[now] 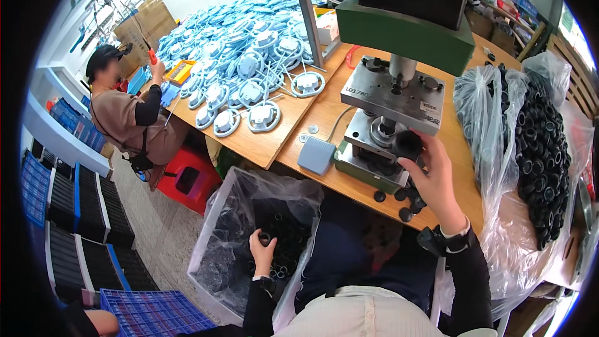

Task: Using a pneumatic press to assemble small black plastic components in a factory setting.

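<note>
My right hand (pixel 435 173) pinches a black round cup-shaped part (pixel 409 143) by its side, at the metal die (pixel 372 132) of a green bench press. The upper steel plate (pixel 393 95) hangs just above it. Whether the part touches the die I cannot tell. Down to the left, my left hand (pixel 262 254) curls its fingers around a small black ring (pixel 265 238), over a plastic-lined bin (pixel 204 237) that holds many similar black rings. Several small black discs (pixel 405 214) lie on the table edge below the press.
A grey pedal-like box (pixel 316 155) with a cable sits left of the press. Clear bags of black rings (pixel 540 162) stand at the right. Light-blue round-headed parts (pixel 262 115) are heaped on the left table, where a seated person (pixel 125 112) works. Blue crates (pixel 150 312) stand lower left.
</note>
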`<state>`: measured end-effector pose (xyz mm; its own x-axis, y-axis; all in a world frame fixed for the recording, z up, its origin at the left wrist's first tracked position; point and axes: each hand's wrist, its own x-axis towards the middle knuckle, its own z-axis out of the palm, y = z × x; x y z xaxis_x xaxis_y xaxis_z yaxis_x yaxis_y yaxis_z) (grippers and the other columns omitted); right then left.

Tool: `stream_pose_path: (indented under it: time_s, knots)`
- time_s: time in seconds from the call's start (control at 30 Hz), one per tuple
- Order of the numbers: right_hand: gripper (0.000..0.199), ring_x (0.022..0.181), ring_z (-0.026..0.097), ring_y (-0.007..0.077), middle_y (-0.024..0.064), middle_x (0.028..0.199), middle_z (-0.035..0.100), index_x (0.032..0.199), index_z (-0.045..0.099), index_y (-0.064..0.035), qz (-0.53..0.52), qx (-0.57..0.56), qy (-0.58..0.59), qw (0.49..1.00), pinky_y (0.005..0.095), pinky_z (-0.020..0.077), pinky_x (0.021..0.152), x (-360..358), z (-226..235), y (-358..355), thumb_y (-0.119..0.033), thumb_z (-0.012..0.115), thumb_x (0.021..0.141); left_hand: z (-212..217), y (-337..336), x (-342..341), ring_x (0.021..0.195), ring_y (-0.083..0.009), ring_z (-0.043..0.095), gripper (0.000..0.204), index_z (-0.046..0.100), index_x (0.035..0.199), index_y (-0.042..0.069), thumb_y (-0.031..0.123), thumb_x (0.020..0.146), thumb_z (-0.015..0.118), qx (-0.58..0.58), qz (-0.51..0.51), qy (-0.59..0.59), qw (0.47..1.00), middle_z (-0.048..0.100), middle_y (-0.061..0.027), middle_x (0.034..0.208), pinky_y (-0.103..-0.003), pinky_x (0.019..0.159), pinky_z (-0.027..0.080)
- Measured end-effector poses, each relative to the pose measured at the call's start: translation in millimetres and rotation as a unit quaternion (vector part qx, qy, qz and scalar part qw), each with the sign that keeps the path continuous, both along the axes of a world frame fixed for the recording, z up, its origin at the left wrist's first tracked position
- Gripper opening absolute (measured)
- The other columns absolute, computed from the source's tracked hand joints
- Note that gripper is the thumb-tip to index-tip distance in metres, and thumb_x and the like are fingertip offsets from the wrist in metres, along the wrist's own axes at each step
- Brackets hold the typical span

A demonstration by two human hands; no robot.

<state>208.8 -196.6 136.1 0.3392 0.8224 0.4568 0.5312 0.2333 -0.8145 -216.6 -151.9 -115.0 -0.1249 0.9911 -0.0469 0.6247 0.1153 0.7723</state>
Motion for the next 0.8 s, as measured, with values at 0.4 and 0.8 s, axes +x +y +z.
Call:
stream_pose_path:
  time_s: [0.4,0.8]
  knots:
    - [0.046,0.087,0.055,0.0173,0.0098,0.098,0.059,0.11,0.053,0.0023,-0.036,-0.13,-0.086,0.987,0.0306,0.0472,0.077,-1,17,58,-0.007,0.077,0.072,91,69,129,0.11,-0.0324,0.055,0.024,0.061,0.104,0.0,0.004,0.081,0.064,0.299,-0.186,-0.035,0.935,0.06,-0.015,0.116,-0.039,0.094,0.043]
    - [0.062,0.098,0.062,0.0318,0.0202,0.111,0.061,0.128,0.047,-0.0011,-0.105,0.013,-0.101,0.989,0.0368,0.0496,0.082,-17,18,-10,-0.014,0.077,0.075,110,121,235,0.13,-0.023,0.044,0.038,0.058,0.123,0.013,0.011,0.086,0.052,0.29,-0.292,0.214,0.886,0.053,-0.0027,0.135,-0.045,0.109,0.023]
